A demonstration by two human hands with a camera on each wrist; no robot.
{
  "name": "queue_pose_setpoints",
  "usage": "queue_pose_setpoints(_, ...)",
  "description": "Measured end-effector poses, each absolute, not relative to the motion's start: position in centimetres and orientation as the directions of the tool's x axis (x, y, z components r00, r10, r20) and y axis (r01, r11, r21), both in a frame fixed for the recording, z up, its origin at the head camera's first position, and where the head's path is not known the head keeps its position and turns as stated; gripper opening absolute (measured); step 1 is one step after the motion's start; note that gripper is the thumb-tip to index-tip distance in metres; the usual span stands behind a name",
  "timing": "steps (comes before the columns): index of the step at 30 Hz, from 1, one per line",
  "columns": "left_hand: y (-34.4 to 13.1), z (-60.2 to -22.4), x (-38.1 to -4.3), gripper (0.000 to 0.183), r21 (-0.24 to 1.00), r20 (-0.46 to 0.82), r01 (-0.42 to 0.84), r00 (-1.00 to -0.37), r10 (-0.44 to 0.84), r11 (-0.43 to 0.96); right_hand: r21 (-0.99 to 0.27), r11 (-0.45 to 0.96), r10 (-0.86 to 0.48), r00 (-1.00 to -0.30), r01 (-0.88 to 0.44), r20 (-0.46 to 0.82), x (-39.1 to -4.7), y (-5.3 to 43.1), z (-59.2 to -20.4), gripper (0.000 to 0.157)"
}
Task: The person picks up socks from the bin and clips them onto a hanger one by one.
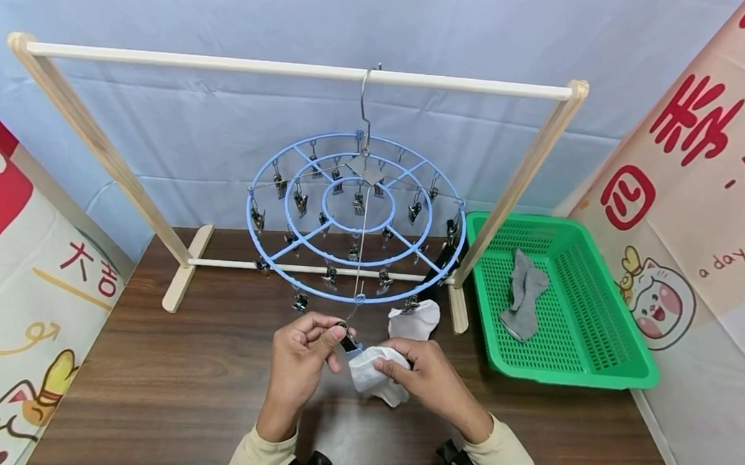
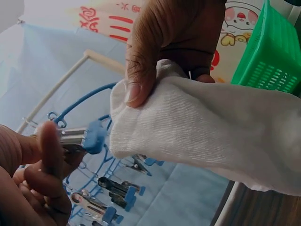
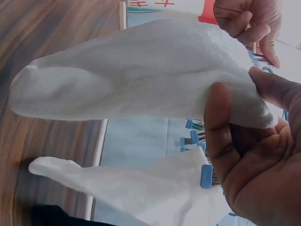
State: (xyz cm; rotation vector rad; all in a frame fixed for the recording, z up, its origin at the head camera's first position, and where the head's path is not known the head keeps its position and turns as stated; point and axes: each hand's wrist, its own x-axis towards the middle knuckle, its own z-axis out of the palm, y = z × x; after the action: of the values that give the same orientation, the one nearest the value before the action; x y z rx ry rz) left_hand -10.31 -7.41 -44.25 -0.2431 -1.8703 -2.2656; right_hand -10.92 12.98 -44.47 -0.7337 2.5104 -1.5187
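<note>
With thumb and fingers, my left hand (image 1: 301, 350) pinches a metal clip (image 2: 77, 137) with blue tips, at the near edge of a round blue clip hanger (image 1: 297, 285). My right hand (image 1: 432, 378) grips a white sock (image 1: 375, 378) by its cuff; the rest of it droops. In the left wrist view the cuff is close beside the clip's blue tips. A second white sock (image 3: 155, 188) hangs from another clip (image 3: 207, 176), just right of the held one. Behind it a black sock (image 1: 436, 274) hangs from the hanger's right side.
The hanger hooks over the white bar (image 1: 228, 66) of a wooden stand (image 1: 524, 178). On the right, a green basket (image 1: 576, 376) contains a grey sock (image 1: 524, 297). Several clips dangle from the rings above the brown table (image 1: 161, 383). Printed cloths stand at both sides.
</note>
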Motion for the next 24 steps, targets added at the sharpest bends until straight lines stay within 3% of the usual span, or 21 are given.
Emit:
queue_pose_setpoints(15,-7.00,-44.14,-10.27,0.005,0.939,0.291,0.301,-0.953,-0.081,-0.168,-0.858,0.357,-0.471,-0.864,-0.370,0.176,-10.79,12.30,-44.36,0.011)
queue_pose_setpoints(24,-6.89,-43.88,-10.17,0.012,0.946,0.281,0.289,-0.957,-0.077,-0.147,-0.860,0.351,-0.456,-0.870,-0.370,0.188,-10.79,11.96,-44.33,0.014)
